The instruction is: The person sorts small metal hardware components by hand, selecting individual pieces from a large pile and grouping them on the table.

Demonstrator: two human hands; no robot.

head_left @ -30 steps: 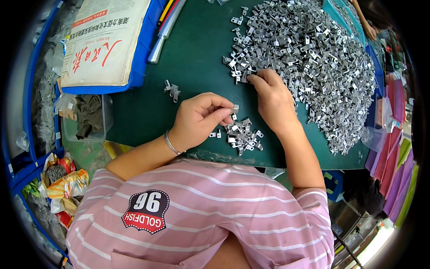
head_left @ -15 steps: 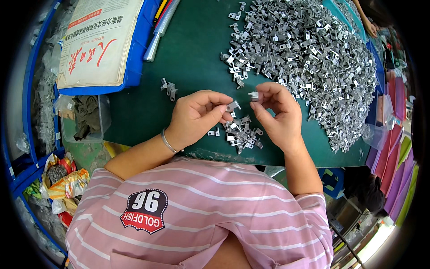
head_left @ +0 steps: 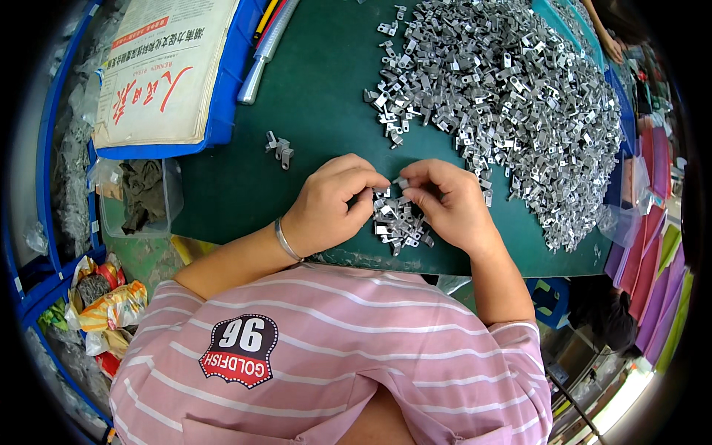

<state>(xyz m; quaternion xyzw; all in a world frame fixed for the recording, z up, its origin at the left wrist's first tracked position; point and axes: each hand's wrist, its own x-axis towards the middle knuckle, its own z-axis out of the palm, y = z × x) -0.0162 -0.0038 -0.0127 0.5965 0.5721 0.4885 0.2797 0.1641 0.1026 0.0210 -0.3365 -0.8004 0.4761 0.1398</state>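
Observation:
My right hand (head_left: 454, 202) pinches a small bent metal bracket (head_left: 401, 182) between thumb and fingertips. Just left of it, my left hand (head_left: 332, 202) is closed with thumb against fingers; what it may hold is hidden behind the fingers. Both hands hover over a small pile of the same silvery brackets (head_left: 400, 226) close to the table's near edge. A few more brackets (head_left: 280, 150) lie apart, beyond my left hand. Far to the right spreads a large heap of loose brackets (head_left: 504, 96).
The green table (head_left: 326, 96) carries a blue tray (head_left: 220, 111) with newspapers (head_left: 159, 81) at far left, pens (head_left: 271, 30) beside it. A clear plastic box (head_left: 175, 196) with dark cloth sits off the left edge. Another person's hand (head_left: 612, 48) shows at far right.
My left hand has turned and closed, so the bracket at its fingertips no longer shows. My right hand has come nearer and lower with its bracket. The two loose brackets near my left hand are now out of sight.

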